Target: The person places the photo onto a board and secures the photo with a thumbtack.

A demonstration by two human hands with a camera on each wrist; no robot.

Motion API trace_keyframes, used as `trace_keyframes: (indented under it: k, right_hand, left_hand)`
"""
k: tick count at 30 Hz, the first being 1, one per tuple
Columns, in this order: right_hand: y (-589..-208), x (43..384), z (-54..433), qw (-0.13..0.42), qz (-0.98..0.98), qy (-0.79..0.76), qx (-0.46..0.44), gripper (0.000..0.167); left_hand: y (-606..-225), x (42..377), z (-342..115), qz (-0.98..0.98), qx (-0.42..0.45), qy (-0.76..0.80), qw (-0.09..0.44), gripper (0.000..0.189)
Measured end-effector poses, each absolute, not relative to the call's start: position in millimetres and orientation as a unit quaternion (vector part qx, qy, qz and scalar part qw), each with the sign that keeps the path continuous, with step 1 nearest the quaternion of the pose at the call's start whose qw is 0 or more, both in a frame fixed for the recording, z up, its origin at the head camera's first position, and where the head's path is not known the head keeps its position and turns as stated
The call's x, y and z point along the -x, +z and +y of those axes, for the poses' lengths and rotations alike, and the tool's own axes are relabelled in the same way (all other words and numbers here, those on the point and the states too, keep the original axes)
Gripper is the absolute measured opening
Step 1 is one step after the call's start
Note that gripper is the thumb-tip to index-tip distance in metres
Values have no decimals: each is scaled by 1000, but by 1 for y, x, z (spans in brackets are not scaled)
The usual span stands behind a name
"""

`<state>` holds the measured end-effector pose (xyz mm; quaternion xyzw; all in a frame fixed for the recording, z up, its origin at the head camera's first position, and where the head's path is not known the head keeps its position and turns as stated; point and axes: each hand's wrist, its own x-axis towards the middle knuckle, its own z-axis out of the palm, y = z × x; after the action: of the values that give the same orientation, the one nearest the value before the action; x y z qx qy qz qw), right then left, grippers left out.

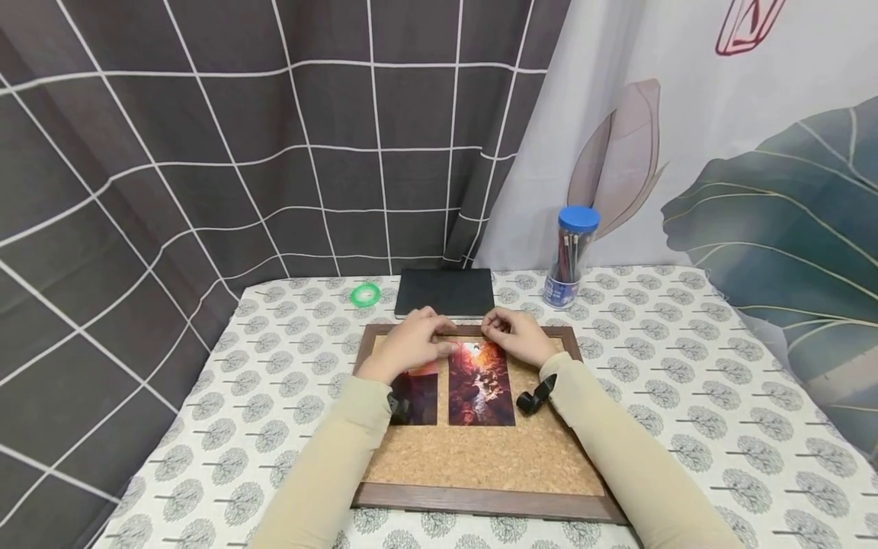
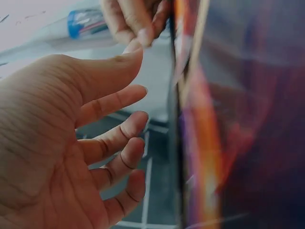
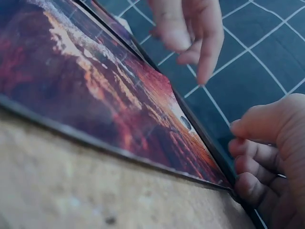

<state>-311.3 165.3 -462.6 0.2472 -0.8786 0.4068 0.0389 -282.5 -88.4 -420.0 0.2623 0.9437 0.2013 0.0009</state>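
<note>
Dark grid-patterned curtains [image 1: 206, 152] and a leaf-printed drape [image 1: 720, 152] hung behind the table [image 1: 686, 366], whose cloth bore rows of small tree motifs. On it lay one wood-framed cork board [image 1: 480, 457], and you leaned over it with both sleeved arms.

Two photo prints sat on the cork: a bright canyon photo [image 1: 480, 381] near the centre, and a darker photo [image 1: 416, 396] just beside it on your left, partly under your wrist. Both lay flat and side by side in the board's upper half; the lower half showed bare cork. By that look, the placing of prints was well begun, though the fixing of the canyon photo's top edge seemed unfinished, and no pin or tape could be made out on it.

Your left hand [image 1: 411, 343] rested at that top edge with fingers loosely spread, gripping nothing that the wrist view showed. Your right hand [image 1: 516, 334] hovered at the same edge with fingers curled together; whether they pinched anything could not be told.

Beyond the board stood one black notebook [image 1: 446, 292], one blue-capped clear tube of pens [image 1: 569, 259] and one green tape roll [image 1: 365, 294].
</note>
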Motion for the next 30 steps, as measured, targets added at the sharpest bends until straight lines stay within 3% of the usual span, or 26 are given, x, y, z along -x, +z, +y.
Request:
trace_keyframes:
  k: [21, 26, 30]
  right_hand:
    - [-455, 311, 172, 63, -885, 396, -236, 8]
    - [-444, 315, 184, 82, -906, 329, -254, 21]
    - [-431, 315, 195, 109, -934, 242, -238, 41]
  left_hand:
    - [-394, 296, -141, 955, -182, 229, -54, 42]
    - [-393, 295, -149, 964, -151, 207, -65, 46]
    - [-392, 296, -157, 973, -114, 181, -85, 66]
